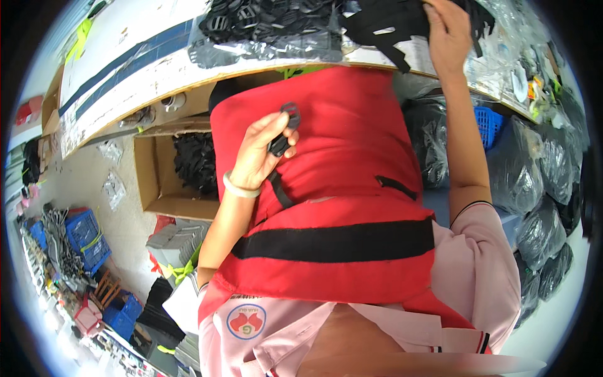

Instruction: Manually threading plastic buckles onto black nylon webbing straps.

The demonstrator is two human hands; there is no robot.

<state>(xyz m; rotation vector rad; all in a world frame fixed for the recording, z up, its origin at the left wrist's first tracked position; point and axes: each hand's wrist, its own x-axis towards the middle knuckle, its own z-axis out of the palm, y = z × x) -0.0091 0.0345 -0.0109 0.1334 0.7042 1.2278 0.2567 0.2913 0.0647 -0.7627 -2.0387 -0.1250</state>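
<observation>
1. Two hands busy: the left hand (259, 154) pinches a black plastic buckle (286, 129) threaded on a black strap (279, 188), just above the red vest (333, 207) in the lap.
2. Up ahead, the right hand (447, 34) closes on a bundle of black webbing straps (392, 25) on the workbench (144, 69); exactly which strap it grips is hard to tell.
3. Left of that hand sits a clear bag of buckles (270, 31).
4. Looks like the buckle-fitting step; next calls for drawing one strap free and bringing it down to the buckle.
</observation>
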